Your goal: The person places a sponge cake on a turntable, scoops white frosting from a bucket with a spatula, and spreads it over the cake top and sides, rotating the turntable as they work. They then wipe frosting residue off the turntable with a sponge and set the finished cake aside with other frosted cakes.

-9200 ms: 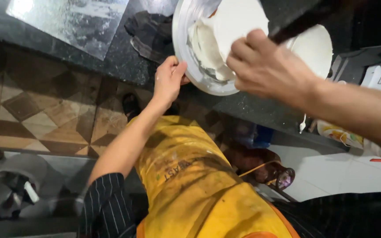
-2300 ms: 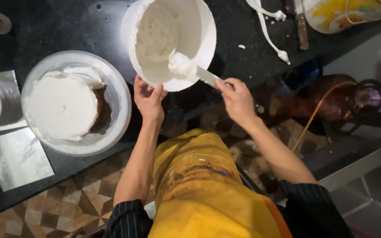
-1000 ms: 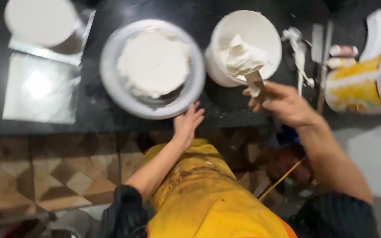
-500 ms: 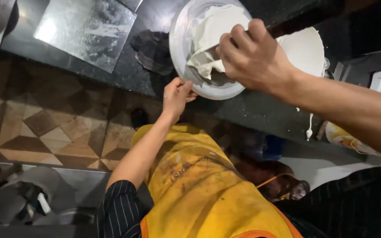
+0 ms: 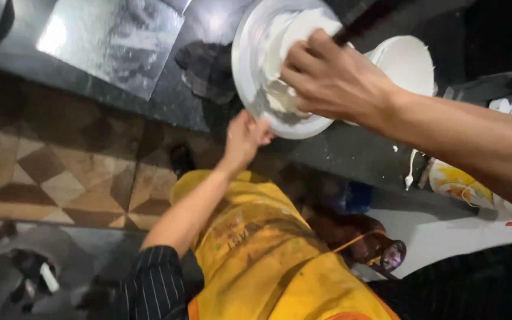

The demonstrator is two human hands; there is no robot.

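A round cake covered in white cream [image 5: 280, 65] sits on a pale round turntable plate [image 5: 250, 89] on the dark counter. My left hand [image 5: 245, 137] grips the plate's near rim. My right hand [image 5: 333, 80] is raised over the cake, shut on a dark-handled spatula [image 5: 360, 21] whose blade is hidden behind the hand. A white bowl of cream [image 5: 407, 62] stands just behind my right wrist.
A shiny silver board [image 5: 111, 44] lies on the counter to the left, with a dark cloth [image 5: 205, 68] beside the plate. A yellow-printed tub [image 5: 457, 181] stands at the right. Patterned floor tiles [image 5: 37, 166] lie below the counter edge.
My right hand carried cream on the spatula from the bowl to the cake and works over its top. My left hand moved onto the plate's rim. The camera view swung left and tilted.
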